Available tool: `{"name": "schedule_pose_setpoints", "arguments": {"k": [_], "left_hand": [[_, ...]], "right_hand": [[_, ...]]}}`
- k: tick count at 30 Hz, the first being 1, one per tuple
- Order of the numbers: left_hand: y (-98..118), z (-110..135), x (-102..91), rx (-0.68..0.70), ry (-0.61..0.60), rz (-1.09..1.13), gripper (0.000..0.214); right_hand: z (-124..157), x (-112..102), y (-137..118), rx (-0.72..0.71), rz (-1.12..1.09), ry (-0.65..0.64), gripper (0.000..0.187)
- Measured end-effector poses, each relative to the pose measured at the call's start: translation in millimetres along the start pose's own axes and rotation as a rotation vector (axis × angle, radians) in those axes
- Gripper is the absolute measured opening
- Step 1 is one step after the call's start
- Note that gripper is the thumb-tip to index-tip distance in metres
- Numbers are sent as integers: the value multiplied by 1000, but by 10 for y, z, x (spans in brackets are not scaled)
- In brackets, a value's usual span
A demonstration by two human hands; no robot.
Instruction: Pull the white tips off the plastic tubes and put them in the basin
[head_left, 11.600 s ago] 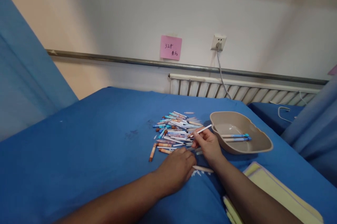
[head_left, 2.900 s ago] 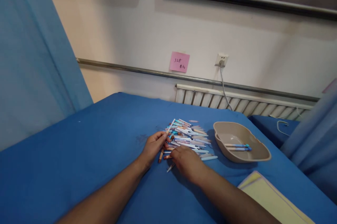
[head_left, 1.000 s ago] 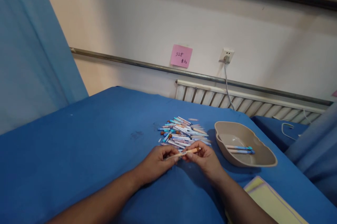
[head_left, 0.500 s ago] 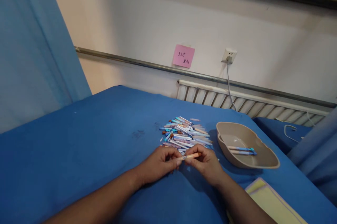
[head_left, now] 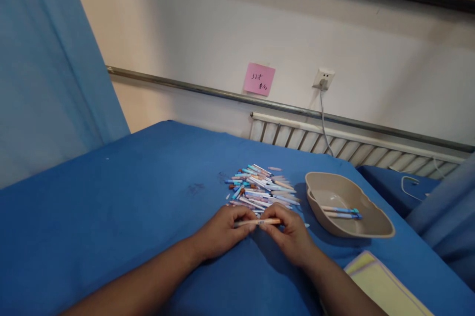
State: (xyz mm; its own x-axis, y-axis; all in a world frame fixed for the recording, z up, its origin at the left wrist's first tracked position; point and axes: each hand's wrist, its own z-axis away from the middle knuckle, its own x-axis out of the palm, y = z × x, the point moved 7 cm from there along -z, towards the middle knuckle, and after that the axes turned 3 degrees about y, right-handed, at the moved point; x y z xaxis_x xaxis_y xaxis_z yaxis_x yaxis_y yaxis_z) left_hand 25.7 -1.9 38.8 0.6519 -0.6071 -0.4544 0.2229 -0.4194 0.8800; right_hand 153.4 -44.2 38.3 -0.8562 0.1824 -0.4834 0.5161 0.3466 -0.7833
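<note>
Between both hands lies an orange and pale pen (head_left: 259, 222), held level just in front of a pile of pen parts. My left hand (head_left: 227, 231) pinches its pale end with thumb and fingers. On the orange end, my right hand (head_left: 287, 233) is closed in the same way, and the fingertips of the two hands nearly meet. The pile of pen parts (head_left: 261, 187), white, blue, pink and brown, spreads over the blue cloth (head_left: 122, 227) behind my hands. A beige bowl (head_left: 371, 222) to the right holds two pens (head_left: 339, 209) with blue ends.
A yellow folded cloth or paper (head_left: 382, 284) lies by my right forearm. Beyond the table's far edge are a radiator (head_left: 293, 134), a metal rail (head_left: 193, 87) and a plugged socket (head_left: 324, 79) with a hanging cord. Blue curtains (head_left: 48, 59) hang at the left.
The pen has turned from a slant to nearly level, and more of its pale end shows in my left hand. My hands have otherwise hardly moved.
</note>
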Motion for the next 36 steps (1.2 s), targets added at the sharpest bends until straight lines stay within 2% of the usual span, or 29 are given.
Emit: {"name": "schedule_pose_setpoints", "arguments": {"k": [5,6,9,10,13,19,23,27,32,36], "left_hand": [[21,15,10,-2,-1,-21,15],[22,13,7,1,3,-32,15],[8,-1,1,2,4,-28,17],[4,-5,-2,2,5,-18,18],[-6,-7,-2,-10,2,13,18],[-8,10,29,-6,-24,-6,18],[-26,-2,13,-3,-18,-57,18],[-17,-2,9,-3,-19,-52,18],[-14,-1,26,10,-23,-48,17],[-33,-16,16,12,-5,-66,18]], "right_hand": [[9,36,72,28,75,-49,31],[12,46,83,43,67,-58,31],[22,55,100,103,0,-54,14],[23,49,94,111,-13,-45,15],[17,32,45,65,14,-34,9],[18,76,79,39,67,-103,33],[28,74,128,129,-25,-70,16],[21,55,77,87,10,-64,11],[26,89,104,90,80,-136,32],[37,68,136,143,11,-71,18]]}}
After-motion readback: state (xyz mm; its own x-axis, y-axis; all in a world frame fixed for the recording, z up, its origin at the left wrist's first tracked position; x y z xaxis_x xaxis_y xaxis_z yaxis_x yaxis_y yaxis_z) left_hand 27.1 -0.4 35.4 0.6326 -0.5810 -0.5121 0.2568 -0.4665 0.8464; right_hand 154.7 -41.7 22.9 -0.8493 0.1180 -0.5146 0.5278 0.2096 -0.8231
